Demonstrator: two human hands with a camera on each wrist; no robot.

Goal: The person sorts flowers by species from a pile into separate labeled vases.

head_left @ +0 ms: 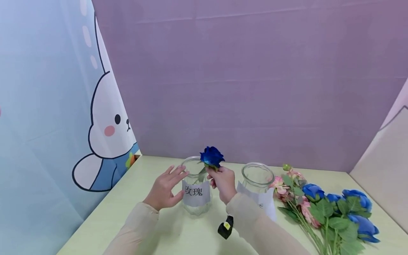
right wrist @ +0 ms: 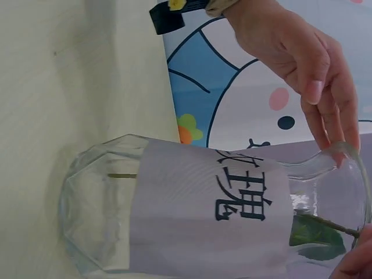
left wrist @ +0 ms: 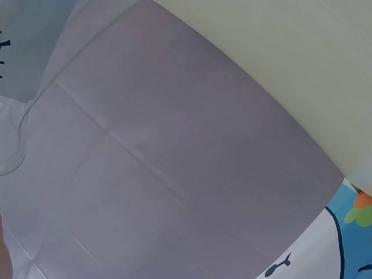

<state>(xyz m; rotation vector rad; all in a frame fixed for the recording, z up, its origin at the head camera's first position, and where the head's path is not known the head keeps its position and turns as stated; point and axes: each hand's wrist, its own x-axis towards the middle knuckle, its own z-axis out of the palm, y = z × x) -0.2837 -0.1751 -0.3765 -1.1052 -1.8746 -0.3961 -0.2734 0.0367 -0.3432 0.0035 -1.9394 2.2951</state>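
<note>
My right hand point(head_left: 223, 180) pinches a blue artificial rose point(head_left: 211, 157) just under its bloom, over the mouth of a clear glass jar point(head_left: 197, 209). The rose's stem runs down inside the jar. In the right wrist view a green leaf point(right wrist: 317, 237) shows within the jar's neck, and the stem's end point(right wrist: 122, 175) is lower behind the glass. A white paper label point(head_left: 195, 194) with 玫瑰 wraps the jar. My left hand point(head_left: 167, 187) touches the jar's rim from the left, fingers extended. The left wrist view catches only part of the jar point(left wrist: 11, 142).
A second glass jar point(head_left: 257, 177), its label point(head_left: 269, 203) partly hidden by my right sleeve, stands to the right. Beyond it lie pink flowers point(head_left: 278, 185) and several blue roses point(head_left: 357, 200) with green stems. A purple backdrop point(head_left: 248, 88) rises behind the table point(head_left: 188, 241).
</note>
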